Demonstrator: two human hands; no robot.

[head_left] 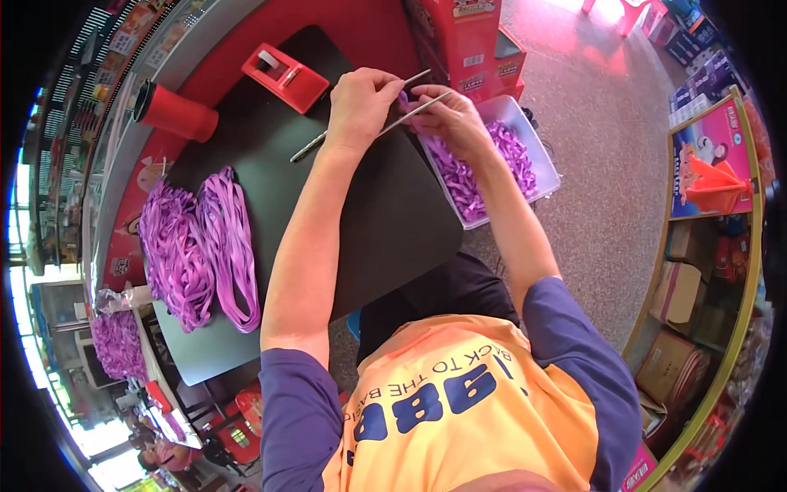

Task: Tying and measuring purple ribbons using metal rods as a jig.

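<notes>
My left hand is closed around slim grey metal rods over the far part of the dark table. Two rod ends stick out toward my right hand. Between the hands, a bit of purple ribbon lies at the rods, pinched in my right fingers. Below that hand stands a white plastic bin holding many short folded purple ribbon pieces. Whether the rods are joined at one end is hidden by my left hand.
Two bundles of long purple ribbon lie on the table's left side. A red tape dispenser-like holder and a red cup stand at the far left. Red cartons rise behind the bin. A glass-fronted display case is at right.
</notes>
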